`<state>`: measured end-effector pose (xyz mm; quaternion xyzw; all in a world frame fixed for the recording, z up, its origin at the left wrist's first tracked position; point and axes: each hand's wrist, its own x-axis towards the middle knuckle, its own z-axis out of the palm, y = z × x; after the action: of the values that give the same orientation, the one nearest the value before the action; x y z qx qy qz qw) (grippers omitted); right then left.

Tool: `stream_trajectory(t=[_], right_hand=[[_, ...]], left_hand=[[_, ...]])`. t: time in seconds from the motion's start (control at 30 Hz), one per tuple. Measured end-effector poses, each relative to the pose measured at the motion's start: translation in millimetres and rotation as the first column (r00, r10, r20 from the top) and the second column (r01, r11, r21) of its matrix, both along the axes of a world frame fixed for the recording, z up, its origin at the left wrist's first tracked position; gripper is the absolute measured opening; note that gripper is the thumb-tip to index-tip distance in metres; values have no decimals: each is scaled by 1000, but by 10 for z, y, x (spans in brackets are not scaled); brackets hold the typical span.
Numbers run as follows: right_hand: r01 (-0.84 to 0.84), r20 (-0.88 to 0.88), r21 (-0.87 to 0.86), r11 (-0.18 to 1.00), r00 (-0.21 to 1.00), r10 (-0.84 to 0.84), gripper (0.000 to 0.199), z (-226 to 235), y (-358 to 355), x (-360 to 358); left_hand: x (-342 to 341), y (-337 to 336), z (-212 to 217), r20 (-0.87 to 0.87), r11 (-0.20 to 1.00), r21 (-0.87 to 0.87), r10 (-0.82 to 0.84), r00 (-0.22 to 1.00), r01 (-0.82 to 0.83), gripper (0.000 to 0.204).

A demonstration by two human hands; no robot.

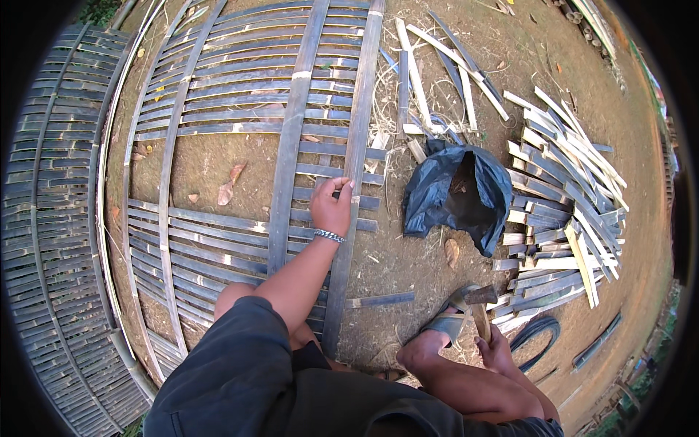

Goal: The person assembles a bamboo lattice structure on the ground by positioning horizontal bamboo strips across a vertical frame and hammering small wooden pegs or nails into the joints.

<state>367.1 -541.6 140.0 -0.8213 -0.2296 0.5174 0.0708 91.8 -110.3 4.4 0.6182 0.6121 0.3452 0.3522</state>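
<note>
My left hand (333, 206), with a chain bracelet (330, 235) at its wrist, rests on a long dark bamboo strip (339, 284) of a slatted bamboo panel (300, 87). Its thumb and fingers are pinched together over the strip; whatever is between the fingertips is too small to make out. Low on the right, my right hand (496, 351) is closed round the wooden handle (481, 320) of a hammer. The hammer head (480, 294) is up, beside my sandalled foot (444, 324). Short crosspieces (368, 201) stick out under the long strip near my left hand.
A crumpled black plastic bag (459, 193) stands open on the dirt. Right of it lies a heap of cut bamboo slats (557, 204). Loose strips (415, 73) and shavings lie farther off. A coil of black line (537, 339) is at the right, and another slatted panel (54, 218) at the left.
</note>
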Motion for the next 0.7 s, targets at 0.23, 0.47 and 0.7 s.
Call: stream_trajectory(t=[0.23, 0.47, 0.7], right_hand=[[36, -17, -28, 999, 999, -36, 44, -20, -44, -5], [-4, -15, -52, 999, 1000, 3, 42, 15, 42, 21], [-23, -26, -64, 998, 999, 21, 40, -75, 55, 135]], left_hand=[[243, 215, -35, -80, 995, 80, 62, 995, -55, 13], [444, 533, -87, -215, 973, 230, 42, 976, 9, 14], [491, 514, -192, -225, 957, 291, 62, 972, 6, 9]])
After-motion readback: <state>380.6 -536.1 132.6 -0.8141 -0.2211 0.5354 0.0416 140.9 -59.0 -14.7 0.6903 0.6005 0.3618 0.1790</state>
